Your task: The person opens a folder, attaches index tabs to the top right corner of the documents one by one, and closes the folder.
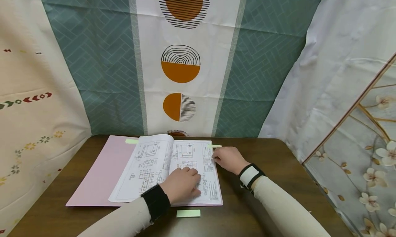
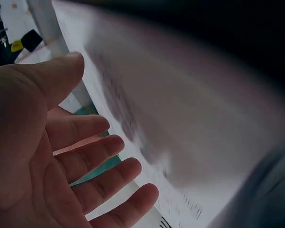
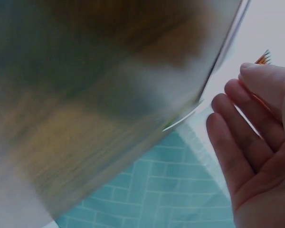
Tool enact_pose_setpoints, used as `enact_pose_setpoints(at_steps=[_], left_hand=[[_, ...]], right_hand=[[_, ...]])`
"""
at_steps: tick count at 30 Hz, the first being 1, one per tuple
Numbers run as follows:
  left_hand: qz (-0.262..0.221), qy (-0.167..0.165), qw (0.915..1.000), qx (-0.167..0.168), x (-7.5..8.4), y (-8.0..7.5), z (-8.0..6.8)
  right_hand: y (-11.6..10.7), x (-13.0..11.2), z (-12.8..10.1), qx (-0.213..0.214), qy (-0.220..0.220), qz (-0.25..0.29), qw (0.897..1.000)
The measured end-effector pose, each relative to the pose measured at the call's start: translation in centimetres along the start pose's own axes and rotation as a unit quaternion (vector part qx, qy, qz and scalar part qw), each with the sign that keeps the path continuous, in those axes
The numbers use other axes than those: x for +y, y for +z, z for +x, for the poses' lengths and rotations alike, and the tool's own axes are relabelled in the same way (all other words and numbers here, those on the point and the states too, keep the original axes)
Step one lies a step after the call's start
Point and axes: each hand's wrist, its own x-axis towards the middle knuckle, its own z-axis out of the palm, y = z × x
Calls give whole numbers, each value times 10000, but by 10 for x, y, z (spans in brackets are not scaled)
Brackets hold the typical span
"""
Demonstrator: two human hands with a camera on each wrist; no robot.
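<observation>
Head view: hands on an open booklet.
Left hand (image 1: 182, 184) presses flat on smooth printed booklet (image 1: 168, 170); right hand (image 1: 228, 159), fingers relaxed, touches its page edge.

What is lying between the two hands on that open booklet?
In the head view, only the printed right-hand page of drawings lies between the left hand and the right hand; nothing else sits there.

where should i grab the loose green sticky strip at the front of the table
Take the green strip by one short end, coming from the near table edge. It lies flat on the wood in front of the folder, so the fingers would probably have to lift an end before pinching.
</observation>
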Motion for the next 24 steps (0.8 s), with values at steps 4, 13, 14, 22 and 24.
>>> enact_pose_setpoints(at_steps=[4, 13, 14, 22, 24], left_hand=[[-142, 141, 9998, 64, 6, 5, -14], [-334, 140, 9991, 223, 16, 8, -27], [-359, 138, 9990, 248, 16, 9, -27], [-509, 106, 9982, 301, 13, 11, -30], [-540, 125, 9979, 332, 13, 11, -30]], right_hand=[[-7, -15, -16, -200, 27, 169, 9997], [-13, -38, -52, -276, 26, 368, 9989], [-13, -40, -55, -268, 20, 387, 9989], [-12, -49, -71, 32, -98, 432, 9990], [-13, -52, -75, 94, -141, 394, 9991]])
